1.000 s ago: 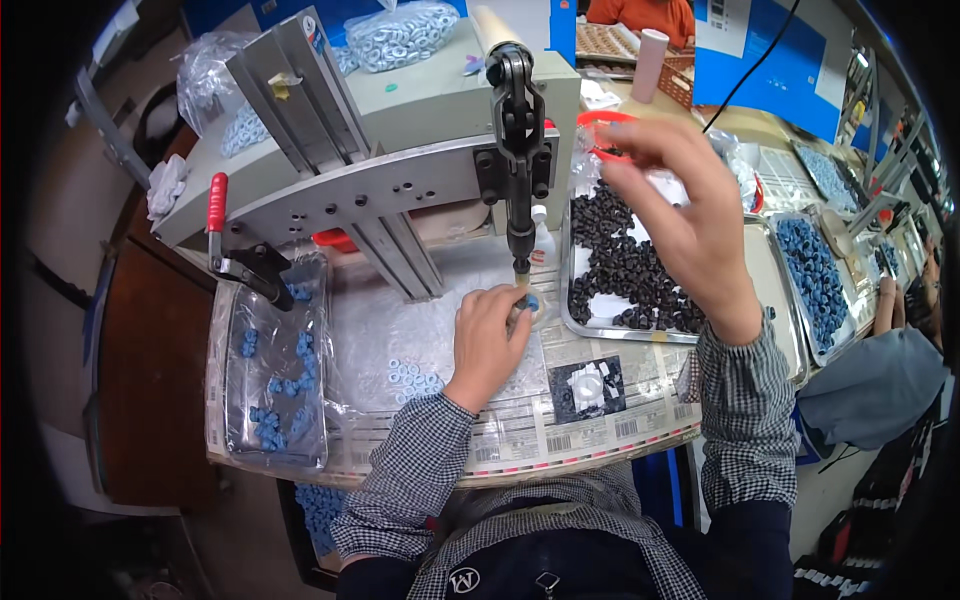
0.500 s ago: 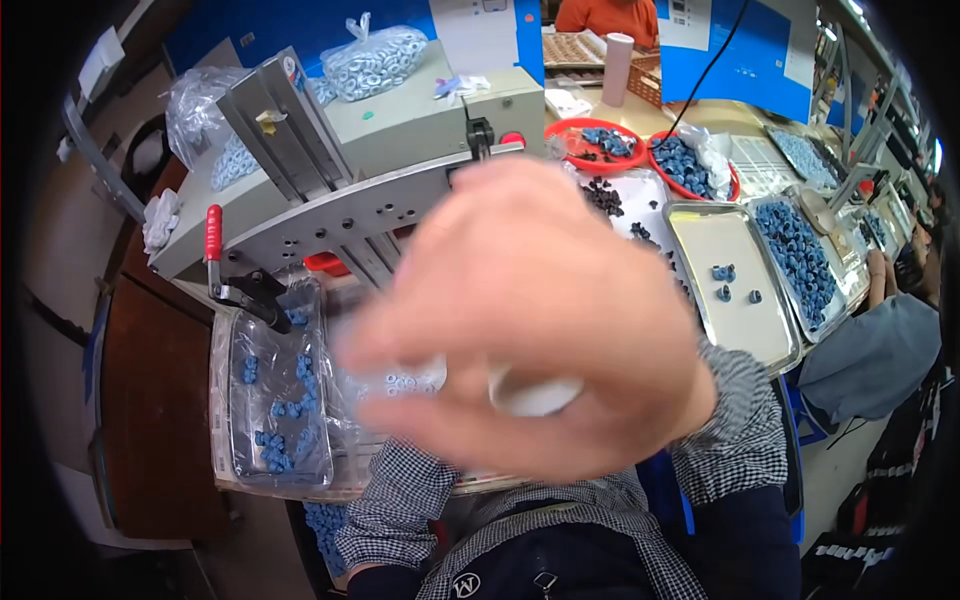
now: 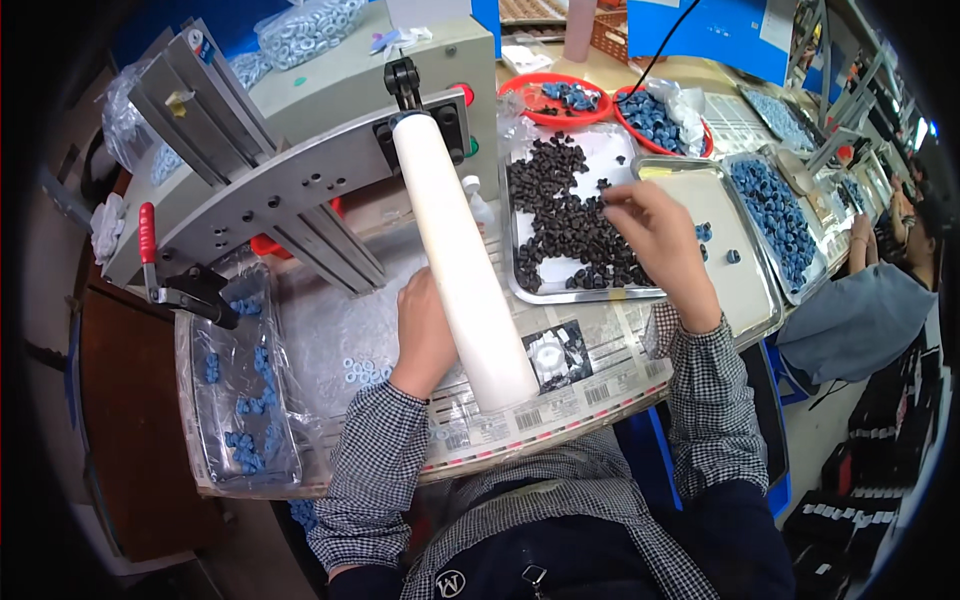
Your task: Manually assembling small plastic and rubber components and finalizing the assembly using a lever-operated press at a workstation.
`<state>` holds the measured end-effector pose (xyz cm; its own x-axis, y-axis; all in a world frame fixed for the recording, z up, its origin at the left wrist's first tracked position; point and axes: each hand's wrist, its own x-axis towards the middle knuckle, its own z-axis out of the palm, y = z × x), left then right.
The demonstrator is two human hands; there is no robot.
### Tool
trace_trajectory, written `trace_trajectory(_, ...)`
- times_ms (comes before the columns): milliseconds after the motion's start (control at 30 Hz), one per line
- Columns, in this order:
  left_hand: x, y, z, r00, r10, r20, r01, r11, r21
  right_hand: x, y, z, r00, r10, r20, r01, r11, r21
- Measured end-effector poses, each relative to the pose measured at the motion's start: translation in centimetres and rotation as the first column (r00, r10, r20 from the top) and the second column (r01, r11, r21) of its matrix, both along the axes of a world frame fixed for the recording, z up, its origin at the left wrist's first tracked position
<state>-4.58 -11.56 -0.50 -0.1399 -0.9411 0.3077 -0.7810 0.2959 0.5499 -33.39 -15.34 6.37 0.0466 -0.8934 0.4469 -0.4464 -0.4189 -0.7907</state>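
A long white tube-shaped handle (image 3: 462, 270) runs from a black toggle clamp (image 3: 403, 85) on the metal press frame toward me. Just left of the handle is my left hand (image 3: 422, 325), low over the table, fingers curled and their tips partly hidden behind the handle. My right hand (image 3: 660, 245) is above the right part of a metal tray of small black parts (image 3: 565, 215). Its thumb and fingers are bent together. A dark bit shows by the fingertips, but I cannot make out whether it is held. Small pale-blue rings (image 3: 365, 371) lie left of my left hand.
At left, a plastic-lined tray (image 3: 285, 440) holds blue parts beside a red-handled lever (image 3: 147, 235). Red basins (image 3: 555, 118) stand behind the black parts. Farther right are a tray with few blue parts (image 3: 725, 190), a full one (image 3: 775, 225) and a person in grey (image 3: 850, 325).
My right hand, which was raised close to the camera around the white handle, has let go and moved down to the black parts. My left hand has come into view. The whole view has shifted.
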Motion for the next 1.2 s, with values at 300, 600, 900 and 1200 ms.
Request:
trace_trajectory(300, 2.9, 0.6, 2.9, 0.972, -0.011, -0.234, -0.001, 0.999, -0.049, 0.2, -2.0, -7.8, 0.723, -0.055, -0.689, 0.054, 0.998, -0.022)
trace_trajectory(600, 8.3, 8.0, 7.1, 0.973, 0.146, -0.177, -0.146, 0.989, 0.014, -1.0, -3.4, -9.6, 0.742, -0.063, -0.668, 0.038, 0.998, -0.052)
trace_trajectory(900, 9.6, 11.0, 4.4, 0.955, 0.202, -0.216, -0.135, 0.948, 0.288, -0.6, 1.1, -4.5, 0.955, -0.081, -0.286, 0.112, 0.989, 0.094)
trace_trajectory(1200, 6.9, 14.6, -0.2, 0.994, -0.102, 0.031, 0.092, 0.970, 0.225, 0.6, 6.6, -2.9, 0.968, 0.167, -0.189, -0.124, 0.968, 0.219)
